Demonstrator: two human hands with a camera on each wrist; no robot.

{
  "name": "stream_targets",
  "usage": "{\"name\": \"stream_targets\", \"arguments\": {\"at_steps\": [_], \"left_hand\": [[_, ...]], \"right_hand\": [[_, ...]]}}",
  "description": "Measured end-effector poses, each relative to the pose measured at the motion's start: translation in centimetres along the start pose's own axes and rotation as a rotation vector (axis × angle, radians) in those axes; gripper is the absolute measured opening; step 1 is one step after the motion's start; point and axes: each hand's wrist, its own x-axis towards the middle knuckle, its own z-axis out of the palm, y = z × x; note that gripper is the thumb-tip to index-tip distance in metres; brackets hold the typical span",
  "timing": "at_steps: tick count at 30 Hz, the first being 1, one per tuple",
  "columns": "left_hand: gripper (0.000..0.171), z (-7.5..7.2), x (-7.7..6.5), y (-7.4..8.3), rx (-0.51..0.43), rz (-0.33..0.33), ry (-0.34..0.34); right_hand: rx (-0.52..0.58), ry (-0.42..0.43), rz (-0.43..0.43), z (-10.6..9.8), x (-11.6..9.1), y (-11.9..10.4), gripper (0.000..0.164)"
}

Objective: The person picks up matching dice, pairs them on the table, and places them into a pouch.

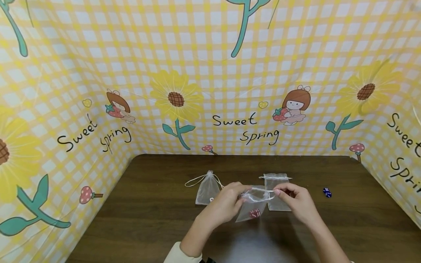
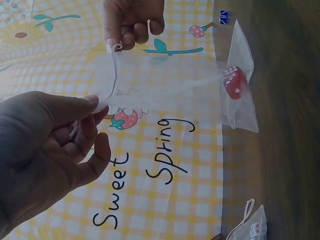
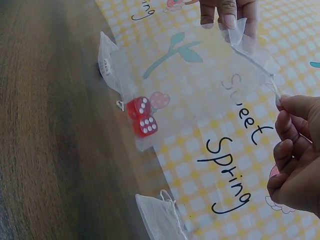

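Observation:
Between both hands hangs a sheer white drawstring pouch (image 1: 243, 214), its mouth up, over the table. Two red dice (image 3: 148, 126) with white dots lie at its bottom, showing through the mesh. On one side of the mouth, my left hand (image 1: 227, 202) pinches the pouch's top edge between thumb and fingers. My right hand (image 1: 299, 202) pinches the white drawstring (image 3: 276, 90) at the opposite side, thumb against index finger. The pouch's rim is spread into a loop between them in the head view.
Behind my left hand sits a cinched pouch (image 1: 204, 190) holding a white die (image 2: 255, 229). Another sheer pouch (image 1: 279, 205) lies flat behind the right hand. Blue dice (image 1: 327, 192) rest farther right on the brown table (image 1: 148, 219). A yellow checked cloth (image 1: 210, 54) walls the back and sides.

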Motion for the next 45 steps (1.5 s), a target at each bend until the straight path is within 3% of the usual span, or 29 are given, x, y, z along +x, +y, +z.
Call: {"name": "stream_targets", "arguments": {"at_steps": [5, 12, 18, 35, 45], "left_hand": [[0.029, -0.08, -0.02, -0.13, 0.005, 0.009, 0.023], [0.025, -0.18, -0.15, -0.27, -0.078, -0.090, 0.119], [0.008, -0.23, -0.16, -0.33, -0.075, -0.146, 0.182], [0.005, -0.57, -0.59, -0.69, 0.000, -0.111, 0.221], [0.006, -0.71, -0.83, -0.85, 0.006, -0.098, 0.275]], "right_hand": [[0.002, 0.029, 0.016, -0.21, -0.11, -0.33, 0.004], [-0.025, 0.067, 0.040, -0.73, -0.14, -0.52, 0.005], [-0.031, 0.105, 0.049, -0.94, -0.12, -0.50, 0.004], [0.005, 0.268, 0.087, -0.87, -0.14, -0.58, 0.006], [-0.026, 0.349, 0.165, -0.92, -0.18, -0.81, 0.011]]}}
